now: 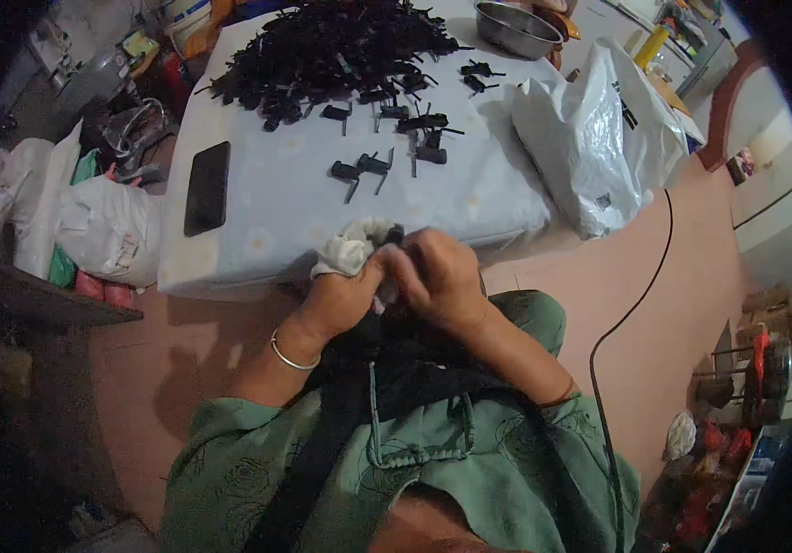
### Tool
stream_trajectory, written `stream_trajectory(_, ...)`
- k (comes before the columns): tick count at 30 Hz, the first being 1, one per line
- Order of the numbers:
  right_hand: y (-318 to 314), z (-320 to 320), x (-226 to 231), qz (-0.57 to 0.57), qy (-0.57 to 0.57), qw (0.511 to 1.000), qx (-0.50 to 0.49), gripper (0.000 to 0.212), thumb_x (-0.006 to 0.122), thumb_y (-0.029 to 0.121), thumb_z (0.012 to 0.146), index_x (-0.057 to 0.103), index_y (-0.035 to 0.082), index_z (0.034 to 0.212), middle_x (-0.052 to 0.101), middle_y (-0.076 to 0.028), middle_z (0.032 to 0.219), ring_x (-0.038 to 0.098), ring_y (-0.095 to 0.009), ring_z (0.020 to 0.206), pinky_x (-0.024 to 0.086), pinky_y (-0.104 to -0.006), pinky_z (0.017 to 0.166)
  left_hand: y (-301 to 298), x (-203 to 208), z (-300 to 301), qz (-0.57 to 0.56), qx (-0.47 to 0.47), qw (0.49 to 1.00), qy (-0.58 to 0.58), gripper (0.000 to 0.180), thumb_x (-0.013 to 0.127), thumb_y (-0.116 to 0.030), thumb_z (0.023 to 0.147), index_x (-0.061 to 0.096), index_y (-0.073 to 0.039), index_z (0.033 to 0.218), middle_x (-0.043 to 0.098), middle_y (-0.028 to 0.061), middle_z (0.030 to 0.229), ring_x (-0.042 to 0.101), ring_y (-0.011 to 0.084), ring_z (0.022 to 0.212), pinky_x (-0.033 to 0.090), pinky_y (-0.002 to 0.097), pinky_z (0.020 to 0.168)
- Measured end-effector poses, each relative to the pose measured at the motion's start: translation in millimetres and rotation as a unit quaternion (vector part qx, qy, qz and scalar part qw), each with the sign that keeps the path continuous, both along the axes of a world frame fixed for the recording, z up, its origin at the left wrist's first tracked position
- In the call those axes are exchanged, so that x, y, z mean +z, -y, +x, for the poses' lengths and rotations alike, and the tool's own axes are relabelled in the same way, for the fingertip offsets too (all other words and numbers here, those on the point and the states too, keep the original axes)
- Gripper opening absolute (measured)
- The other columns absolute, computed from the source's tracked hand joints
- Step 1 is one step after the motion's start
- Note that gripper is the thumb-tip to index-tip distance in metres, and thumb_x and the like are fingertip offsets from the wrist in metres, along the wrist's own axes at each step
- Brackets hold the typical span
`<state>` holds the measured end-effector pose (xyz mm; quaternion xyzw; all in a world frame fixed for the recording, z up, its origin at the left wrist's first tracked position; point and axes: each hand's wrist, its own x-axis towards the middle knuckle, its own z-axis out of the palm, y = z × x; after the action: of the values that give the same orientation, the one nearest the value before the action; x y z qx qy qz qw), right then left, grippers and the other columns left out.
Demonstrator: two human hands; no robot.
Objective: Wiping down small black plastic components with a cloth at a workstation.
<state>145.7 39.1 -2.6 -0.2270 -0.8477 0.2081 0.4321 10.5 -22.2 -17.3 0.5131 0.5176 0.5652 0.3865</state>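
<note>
My left hand (345, 293) is closed on a bunched white cloth (345, 255) at the table's near edge. The end of a small black part (396, 233) pokes up between my hands, beside the cloth. Close against it, my right hand (446, 275) is closed with its fingers curled inward. What those fingers grip is hidden. Beyond my hands, several loose black parts with thin prongs (345, 170) lie on the table. Behind them rises a large heap of similar black parts (322, 55).
The table (276, 212) has a pale cover and carries a black phone (208, 188) at left. A metal bowl (517, 29) stands at the far right, with a white plastic bag (580, 147) nearer. Full white bags (110, 226) sit at left. A black cable (631, 318) crosses the floor.
</note>
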Motion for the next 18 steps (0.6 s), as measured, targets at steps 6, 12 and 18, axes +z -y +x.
stream_trajectory(6, -9, 0, 1, -0.287, -0.016, 0.957, 0.031, 0.021, 0.056, 0.012, 0.082, 0.049, -0.001, 0.068, 0.048, -0.013, 0.056, 0.04, -0.015, 0.048, 0.038, -0.0289, 0.047, 4, 10, -1, -0.046, -0.053, 0.997, 0.013, 0.028, 0.05, -0.001, 0.082, 0.045, -0.002, 0.11, 0.056, 0.0015, 0.089, 0.053, 0.0088, 0.074, 0.046, 0.0229, 0.062)
stream_trajectory(12, -5, 3, -12, -0.199, 0.071, 0.975, 0.068, 0.025, 0.051, 0.019, 0.087, 0.05, -0.002, 0.073, 0.046, -0.008, 0.054, 0.039, -0.012, 0.051, 0.037, -0.0296, 0.048, 2, 2, 6, 0.081, 0.088, 0.962, -0.247, 0.02, 0.055, -0.005, 0.073, 0.055, 0.001, 0.093, 0.058, 0.014, 0.08, 0.058, 0.0269, 0.07, 0.047, 0.0326, 0.064)
stream_trajectory(18, -2, -10, -49, -0.37, -0.058, 0.924, 0.082, 0.028, 0.047, 0.022, 0.089, 0.053, -0.002, 0.075, 0.045, -0.005, 0.054, 0.039, -0.009, 0.054, 0.037, -0.0291, 0.05, -1, 2, 6, 0.11, 0.093, 0.918, -0.369, 0.019, 0.056, -0.004, 0.071, 0.055, 0.002, 0.09, 0.057, 0.017, 0.081, 0.057, 0.0315, 0.074, 0.047, 0.0333, 0.066)
